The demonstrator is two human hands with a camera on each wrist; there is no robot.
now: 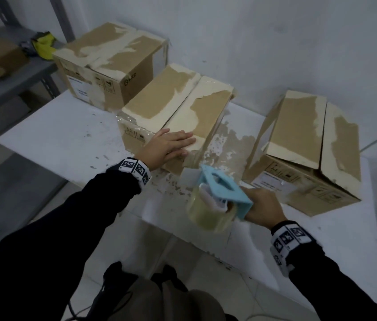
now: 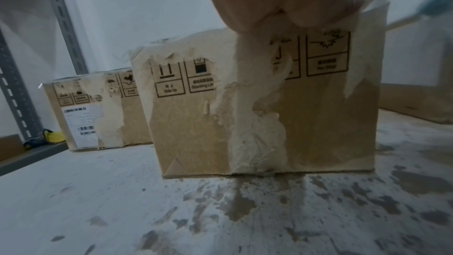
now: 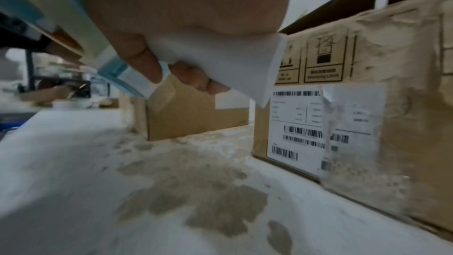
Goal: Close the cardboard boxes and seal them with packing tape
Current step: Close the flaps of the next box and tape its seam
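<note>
left hand (image 1: 167, 145) flat with fingers straight on middle box (image 1: 173, 112), right hand (image 1: 262, 208) gripping blue tape dispenser (image 1: 220, 193), all over a scuffed white table (image 1: 62, 133)

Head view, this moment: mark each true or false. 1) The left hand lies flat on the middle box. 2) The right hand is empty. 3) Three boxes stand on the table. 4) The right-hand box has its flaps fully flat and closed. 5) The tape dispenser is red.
1) True: the left hand rests with straight fingers on the near end of the middle box.
2) False: the right hand grips the tape dispenser.
3) True: three boxes stand on the table.
4) False: on the right-hand box the flaps slope upward and are not flat.
5) False: the dispenser is light blue, with a clear tape roll.
</note>
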